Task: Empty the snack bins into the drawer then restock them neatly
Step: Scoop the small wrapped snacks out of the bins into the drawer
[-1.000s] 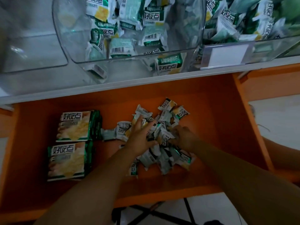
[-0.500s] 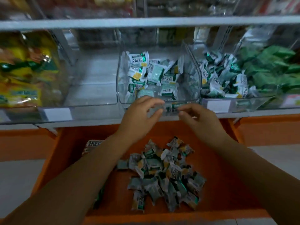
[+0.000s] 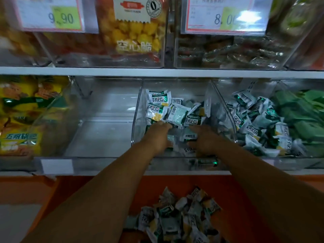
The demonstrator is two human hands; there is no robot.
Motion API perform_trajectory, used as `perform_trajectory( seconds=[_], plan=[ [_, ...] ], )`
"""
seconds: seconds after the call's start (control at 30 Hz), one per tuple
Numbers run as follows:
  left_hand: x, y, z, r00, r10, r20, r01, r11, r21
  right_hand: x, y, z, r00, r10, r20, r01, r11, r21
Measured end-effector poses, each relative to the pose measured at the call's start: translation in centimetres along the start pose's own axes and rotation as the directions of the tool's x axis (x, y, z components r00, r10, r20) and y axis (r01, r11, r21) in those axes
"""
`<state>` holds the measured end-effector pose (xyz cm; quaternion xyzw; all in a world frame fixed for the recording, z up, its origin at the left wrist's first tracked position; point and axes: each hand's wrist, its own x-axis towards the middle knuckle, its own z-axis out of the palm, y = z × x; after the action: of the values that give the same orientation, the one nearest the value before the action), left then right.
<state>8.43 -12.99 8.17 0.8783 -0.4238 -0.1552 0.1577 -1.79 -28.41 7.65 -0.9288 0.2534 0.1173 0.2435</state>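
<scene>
- The middle snack bin (image 3: 137, 120), a clear plastic one on the lower shelf (image 3: 105, 172), is holding a loose heap of green-and-white snack packets (image 3: 175, 109) banked toward its back, so emptying it is looking only partly done.
- Both hands are reaching in over its front lip. The left hand (image 3: 157, 135) is bending its fingers down into the heap. The right hand (image 3: 205, 139) is stretching forward beside a barcode-side packet (image 3: 190, 136). Whether either is actually gripping a packet, I cannot tell.
- Below, the orange drawer (image 3: 184, 181) is standing open with a jumbled pile (image 3: 180, 218) of the same packets lying in it, suggesting a good share is already out.
- Remaining, as I judge it: scooping out the rest, then emptying the neighbouring bin (image 3: 222, 102) on the right, which is sitting heaped with like packets. The neat restocking is not yet begun.
- Further out, yellow snack bags (image 3: 21, 111) are filling the far-left bin, and price cards (image 3: 49, 14) are hanging on the upper bins.
</scene>
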Motion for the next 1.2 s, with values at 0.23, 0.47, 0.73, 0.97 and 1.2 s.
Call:
perform_trajectory(
  seconds=[0.23,0.47,0.73,0.97,1.2],
  plan=[
    [1.1,-0.9,1.3,0.998,-0.069,0.014,0.066,0.990,0.126,1.2,0.3,0.7,0.997,0.049,-0.060,-0.044,0.997,0.070],
    [0.7,-0.9,1.3,0.999,-0.050,-0.018,0.051,0.994,0.098,-0.2,0.3,-0.3,0.999,0.043,-0.007,-0.040,0.967,0.251],
    [0.4,-0.7,1.2,0.996,-0.019,-0.092,0.019,1.000,0.002,-1.1,-0.3,-0.7,0.998,0.032,0.055,-0.053,0.896,0.441],
    [-0.9,0.1,-0.1,0.973,-0.040,-0.226,0.010,0.991,-0.136,-3.1,-0.6,-1.1,0.951,-0.049,-0.305,0.195,0.861,0.470],
    [-6.0,3.1,-3.2,0.867,0.032,-0.498,-0.166,0.959,-0.228,-9.9,-2.3,-2.4,0.829,-0.109,-0.548,0.471,0.665,0.580]
  ],
)
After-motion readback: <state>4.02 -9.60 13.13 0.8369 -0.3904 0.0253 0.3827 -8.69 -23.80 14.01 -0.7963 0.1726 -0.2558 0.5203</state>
